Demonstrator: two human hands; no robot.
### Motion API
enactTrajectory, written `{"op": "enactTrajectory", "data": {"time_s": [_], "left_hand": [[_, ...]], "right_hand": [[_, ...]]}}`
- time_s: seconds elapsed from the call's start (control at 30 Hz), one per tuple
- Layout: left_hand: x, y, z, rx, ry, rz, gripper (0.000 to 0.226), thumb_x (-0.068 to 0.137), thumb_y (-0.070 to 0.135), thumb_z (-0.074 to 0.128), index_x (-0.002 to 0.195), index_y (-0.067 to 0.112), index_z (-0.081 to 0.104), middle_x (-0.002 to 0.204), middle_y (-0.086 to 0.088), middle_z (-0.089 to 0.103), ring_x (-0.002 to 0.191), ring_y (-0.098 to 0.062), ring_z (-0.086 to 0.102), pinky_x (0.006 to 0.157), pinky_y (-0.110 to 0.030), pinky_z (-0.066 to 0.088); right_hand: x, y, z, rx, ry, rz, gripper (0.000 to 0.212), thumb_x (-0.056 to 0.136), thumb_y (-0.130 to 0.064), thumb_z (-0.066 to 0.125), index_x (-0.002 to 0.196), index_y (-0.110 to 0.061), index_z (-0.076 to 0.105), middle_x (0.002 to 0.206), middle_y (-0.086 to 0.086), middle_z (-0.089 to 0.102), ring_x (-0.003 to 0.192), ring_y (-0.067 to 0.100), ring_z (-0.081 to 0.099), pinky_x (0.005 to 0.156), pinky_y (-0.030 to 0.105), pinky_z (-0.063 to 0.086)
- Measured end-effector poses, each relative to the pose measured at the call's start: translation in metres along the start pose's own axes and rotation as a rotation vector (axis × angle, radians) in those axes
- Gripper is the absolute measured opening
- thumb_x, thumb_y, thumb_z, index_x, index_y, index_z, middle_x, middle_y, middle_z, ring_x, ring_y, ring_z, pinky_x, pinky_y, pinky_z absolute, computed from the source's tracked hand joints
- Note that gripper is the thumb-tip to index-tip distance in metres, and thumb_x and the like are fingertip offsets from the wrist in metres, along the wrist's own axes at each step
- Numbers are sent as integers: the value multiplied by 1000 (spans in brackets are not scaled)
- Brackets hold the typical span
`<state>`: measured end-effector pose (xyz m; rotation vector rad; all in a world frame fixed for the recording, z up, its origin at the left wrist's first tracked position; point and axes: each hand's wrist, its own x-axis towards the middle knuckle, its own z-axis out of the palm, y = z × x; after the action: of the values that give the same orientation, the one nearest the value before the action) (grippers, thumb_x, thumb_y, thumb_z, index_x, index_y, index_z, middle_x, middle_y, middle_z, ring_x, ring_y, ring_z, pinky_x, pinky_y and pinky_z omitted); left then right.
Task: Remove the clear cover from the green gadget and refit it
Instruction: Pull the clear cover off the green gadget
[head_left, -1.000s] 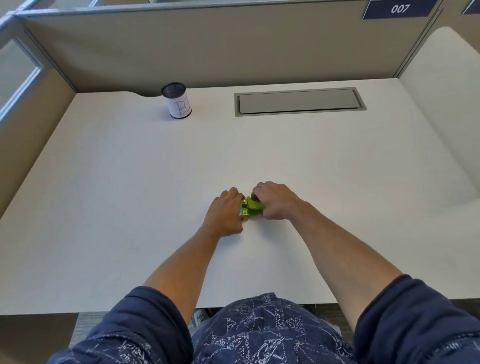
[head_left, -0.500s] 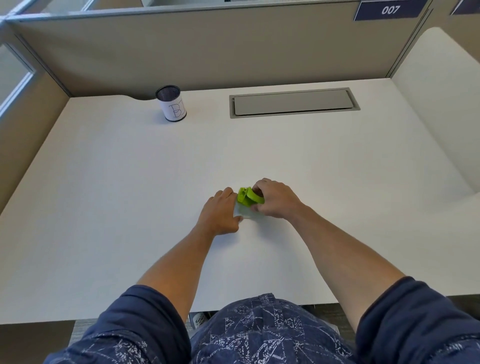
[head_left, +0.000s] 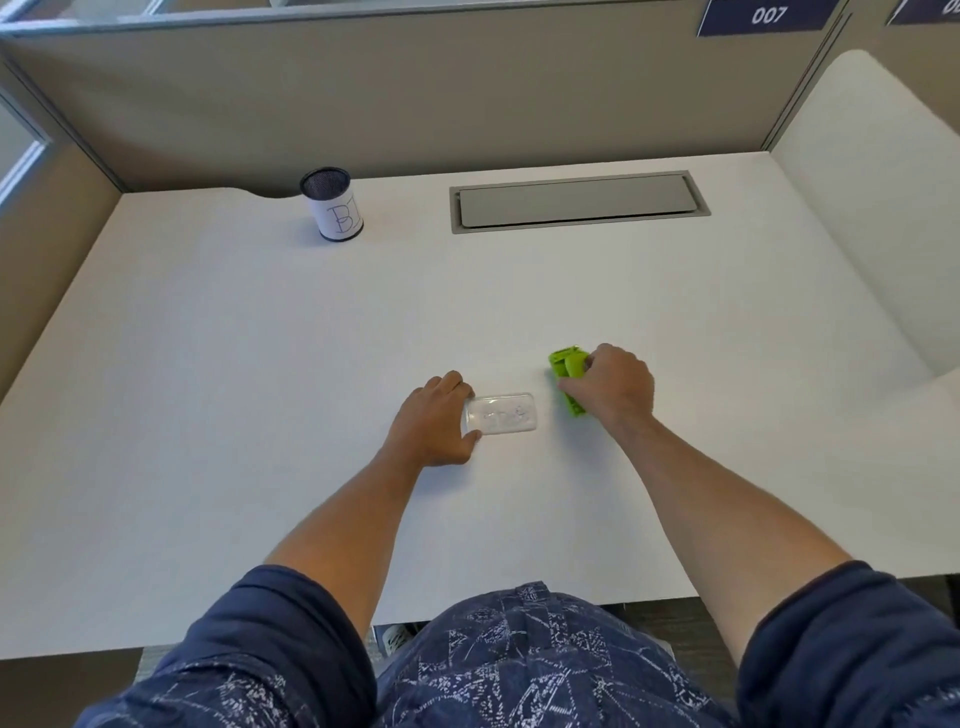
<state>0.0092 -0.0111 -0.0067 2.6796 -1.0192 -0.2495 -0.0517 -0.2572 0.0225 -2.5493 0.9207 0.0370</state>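
The clear cover (head_left: 501, 413) lay flat on the white desk (head_left: 260, 415), near the middle and toward my side, fully separated from the green gadget (head_left: 568, 379), which sat just to its right with a bare strip of desk between them. My left hand (head_left: 434, 423) rested at the left end of the cover, thumb at the near corner and fingers at the far corner, lightly bracketing that short edge; whether I was actually squeezing it could not be told. My right hand (head_left: 610, 389) was closed over the right side of the gadget, fingers curled around its body and pressing it to the desk.

Handling notes, as judgements only. The cover looked thin, rigid and very light, so it would likely skate on the smooth desk if pushed from one end. It was best taken by its two long edges, thumb on the near one and fingers on the far one, keeping pads off the transparent face. Thin moulded plastic may crack if flexed, so it should not be bent. The gadget appeared small, hard and light; it was best held by its sides, leaving clear the face that receives the cover.

Removal appeared complete. Refitting remained.
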Motion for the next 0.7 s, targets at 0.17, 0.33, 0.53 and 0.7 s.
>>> {"op": "enactTrajectory", "data": {"time_s": [0.17, 0.33, 0.53, 0.7], "left_hand": [[3, 0, 0, 20, -3, 24, 55, 75, 44, 70, 119, 13, 62, 113, -1, 59, 98, -22, 60, 79, -36, 55], [9, 1, -1, 57, -38, 53, 56, 71, 47, 68, 115, 13, 62, 108, 0, 58, 93, -21, 59, 76, -34, 55], [14, -1, -4, 149, -57, 113, 54, 71, 52, 64, 109, 14, 63, 104, 0, 57, 91, -21, 57, 78, -32, 50], [12, -1, -3, 202, -50, 165, 53, 70, 54, 62, 104, 13, 63, 99, -1, 56, 86, -22, 55, 75, -33, 49]], "right_hand": [[-3, 18, -4, -99, 44, 110, 26, 67, -31, 74, 71, -17, 52, 74, 4, 63, 68, 29, 54, 57, 27, 37], [-3, 32, -9, -155, 24, 161, 32, 66, -31, 76, 66, -19, 46, 63, -1, 54, 65, 27, 53, 53, 25, 35], [-5, 38, -8, -167, -13, 188, 40, 65, -31, 78, 61, -21, 39, 58, -3, 45, 58, 23, 50, 46, 22, 27], [-6, 36, -10, -176, -56, 192, 33, 66, -30, 77, 65, -20, 46, 60, -3, 48, 59, 23, 52, 48, 23, 29]]}}
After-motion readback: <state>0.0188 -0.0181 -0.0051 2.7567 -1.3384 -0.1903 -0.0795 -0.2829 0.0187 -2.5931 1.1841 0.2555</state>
